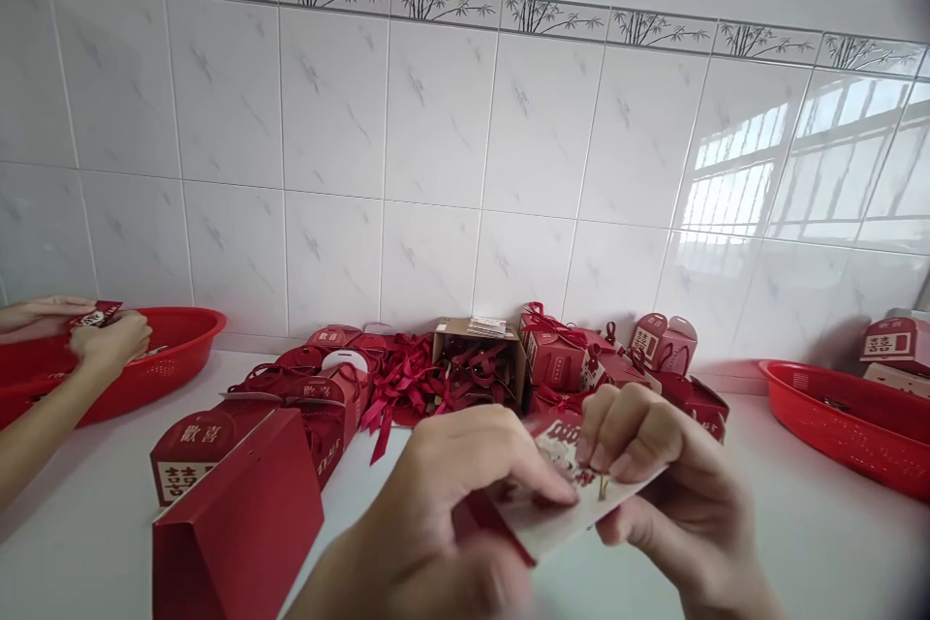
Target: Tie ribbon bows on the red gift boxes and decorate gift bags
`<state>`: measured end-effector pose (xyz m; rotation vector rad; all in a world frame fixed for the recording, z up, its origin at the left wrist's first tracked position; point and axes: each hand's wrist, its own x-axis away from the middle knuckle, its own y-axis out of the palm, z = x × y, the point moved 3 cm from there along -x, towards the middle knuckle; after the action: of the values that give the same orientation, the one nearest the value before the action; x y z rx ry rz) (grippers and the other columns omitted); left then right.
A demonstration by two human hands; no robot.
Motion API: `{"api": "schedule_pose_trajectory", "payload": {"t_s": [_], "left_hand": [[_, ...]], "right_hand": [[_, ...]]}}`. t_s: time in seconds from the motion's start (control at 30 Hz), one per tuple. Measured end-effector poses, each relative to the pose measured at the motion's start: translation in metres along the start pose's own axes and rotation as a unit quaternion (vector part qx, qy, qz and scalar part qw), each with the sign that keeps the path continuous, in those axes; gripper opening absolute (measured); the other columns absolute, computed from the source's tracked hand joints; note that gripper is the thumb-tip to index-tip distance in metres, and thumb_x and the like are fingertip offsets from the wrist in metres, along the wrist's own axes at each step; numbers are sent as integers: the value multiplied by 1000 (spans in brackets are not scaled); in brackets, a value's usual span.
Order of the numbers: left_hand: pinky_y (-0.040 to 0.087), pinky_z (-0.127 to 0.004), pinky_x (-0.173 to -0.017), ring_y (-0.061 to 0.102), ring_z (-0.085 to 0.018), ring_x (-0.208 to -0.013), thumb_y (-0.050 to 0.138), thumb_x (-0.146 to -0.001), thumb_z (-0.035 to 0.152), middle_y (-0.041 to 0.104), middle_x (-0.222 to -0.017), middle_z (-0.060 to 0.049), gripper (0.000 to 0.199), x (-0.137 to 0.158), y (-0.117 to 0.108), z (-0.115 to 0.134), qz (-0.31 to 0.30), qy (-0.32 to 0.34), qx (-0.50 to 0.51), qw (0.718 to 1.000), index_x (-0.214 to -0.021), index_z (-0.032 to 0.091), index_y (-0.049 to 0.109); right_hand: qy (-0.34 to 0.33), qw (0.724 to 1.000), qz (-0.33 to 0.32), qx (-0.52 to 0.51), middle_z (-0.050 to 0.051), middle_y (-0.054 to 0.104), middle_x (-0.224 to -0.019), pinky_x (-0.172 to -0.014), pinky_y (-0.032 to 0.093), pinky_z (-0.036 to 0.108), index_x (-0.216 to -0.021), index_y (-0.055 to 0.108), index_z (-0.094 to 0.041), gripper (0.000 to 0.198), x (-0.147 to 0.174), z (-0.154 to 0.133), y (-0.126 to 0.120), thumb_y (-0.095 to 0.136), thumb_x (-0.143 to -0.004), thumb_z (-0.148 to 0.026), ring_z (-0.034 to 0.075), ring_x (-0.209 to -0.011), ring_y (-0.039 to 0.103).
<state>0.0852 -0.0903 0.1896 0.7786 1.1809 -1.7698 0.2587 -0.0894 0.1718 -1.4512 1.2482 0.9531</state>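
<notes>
A small red-and-white printed card is held up in front of me, above the table. My left hand grips its left side, index finger lying across the printed face. On the other side, my right hand pinches the right end between thumb and fingers. A thin gold-coloured piece shows on the card by my right fingertips; whether it is attached, I cannot tell. Part of the card's left side is covered by my left hand, which is slightly blurred. A folded dark red carton stands to the left of my hands.
Red gift boxes crowd the left, with more boxes at right. Between them are red ribbons and an open cardboard box. Red baskets flank both sides. Another person's hands hold a small red item at left.
</notes>
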Motion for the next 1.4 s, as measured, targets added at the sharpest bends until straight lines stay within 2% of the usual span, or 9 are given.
{"api": "schedule_pose_trajectory", "payload": {"t_s": [0.1, 0.2, 0.4, 0.53, 0.67, 0.83, 0.97, 1.2, 1.4], "left_hand": [[52, -21, -64, 67, -12, -66, 47, -96, 25, 73, -77, 0, 23, 1, -5, 1, -77, -99, 1, 992, -97, 24, 70], [49, -20, -61, 63, -11, -63, 61, -83, 8, 71, -73, 2, 23, 0, -5, 5, -109, -102, -25, 988, -96, 24, 71], [50, -20, -65, 64, -11, -66, 64, -83, 8, 73, -73, -1, 16, -4, 1, -2, -93, -48, 11, 994, -85, 21, 72], [50, -18, -65, 62, -10, -63, 66, -83, 11, 71, -69, -1, 9, -4, 5, -4, -85, 25, 46, 995, -89, 16, 71], [51, -15, -69, 68, -11, -69, 65, -85, 9, 73, -74, -7, 5, 0, 9, -4, -79, 35, 122, 989, -88, 10, 68], [52, -17, -70, 67, -12, -73, 63, -86, 13, 71, -78, -7, 4, 3, 12, -7, -100, -52, 163, 980, -86, 12, 67], [50, -19, -66, 61, -11, -68, 62, -85, 16, 66, -79, -4, 3, 3, 12, -9, -103, -121, 149, 976, -88, 15, 63], [46, -18, -64, 53, -9, -66, 58, -88, 19, 61, -77, -2, 3, 1, 13, -15, -113, -97, 74, 986, -89, 17, 57], [43, -21, -64, 50, -11, -67, 54, -91, 27, 56, -77, -1, 9, 1, 12, -16, -129, -120, 63, 982, -87, 19, 53]], "right_hand": [[45, 996, -69, -45, 0, 54, -69, -53, 45, 27, -78, 52, -20, 23, 2, 2, 3, 73, -81, -30, 13, -61, 51], [55, 991, -96, -74, -1, 53, -69, -52, 44, 25, -76, 50, -20, 26, 2, 2, 8, 72, -82, -32, 12, -60, 50], [41, 992, -79, -95, 0, 52, -69, -55, 45, 27, -78, 53, -20, 24, 3, 3, 10, 74, -81, -31, 13, -62, 52], [85, 981, -49, -166, -2, 51, -67, -53, 40, 25, -74, 50, -21, 33, 9, 5, 14, 79, -74, -37, 11, -61, 49], [127, 965, -29, -227, -3, 47, -64, -53, 38, 24, -75, 51, -22, 33, 19, 5, 27, 78, -74, -41, 12, -59, 48], [133, 950, 46, -277, -2, 43, -64, -50, 38, 24, -78, 53, -25, 27, 28, 9, 32, 74, -78, -42, 12, -57, 44], [178, 945, -31, -271, -2, 49, -68, -49, 40, 21, -82, 55, -26, 24, 19, 11, 29, 75, -78, -39, 11, -58, 47], [188, 927, -31, -324, -3, 51, -70, -53, 41, 21, -82, 53, -24, 30, 10, 22, 23, 80, -73, -33, 9, -59, 46], [197, 903, -30, -380, -1, 56, -74, -58, 50, 28, -83, 56, -23, 30, 13, 28, 27, 83, -70, -26, 14, -65, 57]]}}
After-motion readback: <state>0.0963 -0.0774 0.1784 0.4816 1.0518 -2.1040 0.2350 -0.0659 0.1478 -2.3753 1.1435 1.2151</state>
